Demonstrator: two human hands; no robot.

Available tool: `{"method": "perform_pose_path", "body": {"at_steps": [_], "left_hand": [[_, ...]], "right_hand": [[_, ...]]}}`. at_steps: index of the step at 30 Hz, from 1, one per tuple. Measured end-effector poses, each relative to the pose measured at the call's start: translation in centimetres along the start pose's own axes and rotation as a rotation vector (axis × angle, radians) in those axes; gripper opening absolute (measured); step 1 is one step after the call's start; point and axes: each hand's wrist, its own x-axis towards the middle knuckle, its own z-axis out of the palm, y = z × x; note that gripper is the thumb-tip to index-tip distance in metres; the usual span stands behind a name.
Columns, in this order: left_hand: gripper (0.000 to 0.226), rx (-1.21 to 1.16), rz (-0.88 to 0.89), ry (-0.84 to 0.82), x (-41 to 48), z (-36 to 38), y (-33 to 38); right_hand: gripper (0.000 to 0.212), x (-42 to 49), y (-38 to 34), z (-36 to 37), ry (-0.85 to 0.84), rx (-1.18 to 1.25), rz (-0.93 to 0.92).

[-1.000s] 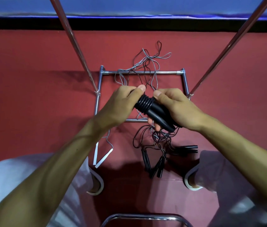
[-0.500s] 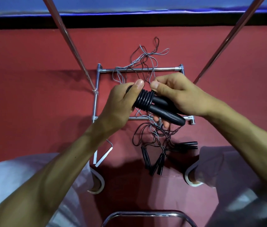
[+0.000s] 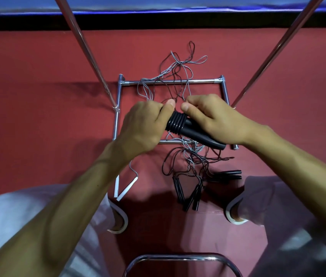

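We see both bare forearms reach in from the lower part of the frame and meet at its middle: the left arm (image 3: pixel 74 196) from the lower left corner, the right arm (image 3: pixel 290 162) from the right edge. The left hand (image 3: pixel 144 124) shows us its back, fingers (image 3: pixel 150 105) curled away and under, thumb (image 3: pixel 169 108) laid over the ribbed end of the black handles (image 3: pixel 190 129). The right hand (image 3: pixel 214 118) wraps the same handles from the other side — its thumb (image 3: pixel 188 108) points left, tip just beside the left thumb, a small gap between them.
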Motion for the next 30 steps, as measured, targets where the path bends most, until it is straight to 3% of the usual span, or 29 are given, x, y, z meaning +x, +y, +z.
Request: {"method": "perform_pose_path", "body": {"at_steps": [4,7,13,18,22,24,27,30], "left_hand": [[0.067,-0.167,-0.143,-0.031,0.4,-0.2,0.5],[0.06,-0.377,-0.212,-0.064,0.5,0.0,0.7],[0.047,-0.477,-0.207,-0.047,0.6,-0.6,1.4],[0.048,-0.835,-0.367,-0.094,0.5,-0.6,2.0],[0.04,-0.989,-0.457,-0.127,0.7,-0.4,1.5],[0.039,-1.034,-0.525,-0.169,0.6,-0.2,1.2],[0.042,-1.154,-0.658,-0.293,0.5,-0.3,0.6],[0.055,-1.322,-0.865,-0.438,0.7,-0.7,-0.5]], "right_hand": [[0.039,0.2,-0.3,0.0,0.061,-0.071,-0.085],[0.04,0.1,-0.2,0.2,0.079,-0.033,-0.045],[0.04,0.4,-0.8,-0.6,-0.219,0.851,0.262],[0.041,1.1,0.2,-0.2,-0.226,0.921,0.41],[0.035,1.3,1.4,1.0,-0.345,1.183,0.462],[0.051,1.1,1.9,1.6,-0.427,1.3,0.492],[0.055,1.0,1.5,2.3,-0.445,1.327,0.571],[0.047,1.3,0.9,2.4,-0.256,1.153,0.649]]}}
